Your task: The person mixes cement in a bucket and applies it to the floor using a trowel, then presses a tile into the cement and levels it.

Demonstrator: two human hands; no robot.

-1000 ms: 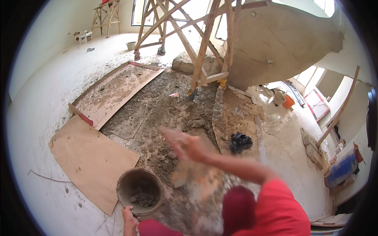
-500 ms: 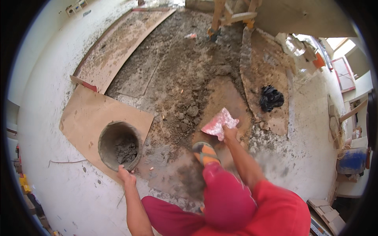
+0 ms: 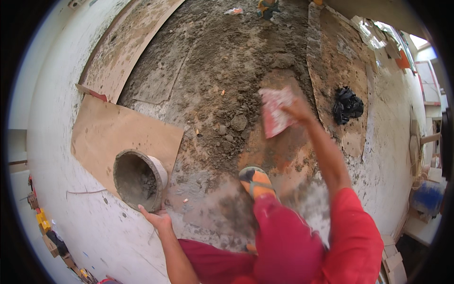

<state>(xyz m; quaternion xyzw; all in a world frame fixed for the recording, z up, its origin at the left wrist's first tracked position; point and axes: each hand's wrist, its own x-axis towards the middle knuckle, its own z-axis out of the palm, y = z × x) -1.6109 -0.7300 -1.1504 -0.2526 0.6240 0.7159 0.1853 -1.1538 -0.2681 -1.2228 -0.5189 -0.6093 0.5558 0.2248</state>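
At left a mortar-caked bucket (image 3: 163, 173) tilts, its mouth facing me, with some grey mix (image 3: 146, 183) lying inside. My left hand (image 3: 160, 219) grips the near lower rim, thumb outside and the other fingers partly hidden. To the right, my right hand (image 3: 299, 110) is closed around the edge of a flat, stiff-looking red-and-white piece (image 3: 275, 111), blurred by motion. The piece is just above the scraped brown board to the right of a heap of crumbly grey mortar (image 3: 236, 125).
Under the bucket lies a brown sheet (image 3: 127, 128). A long board (image 3: 127, 42) runs along the far left. A crumpled black plastic bag (image 3: 348, 105) rests on a stained board at right. My foot in an orange-and-grey sock (image 3: 255, 180) stands near the heap.
My right hand has swung the red-and-white piece away from my foot, up and to the right. The bucket has tipped further over in my left hand. The view has tilted nearer.
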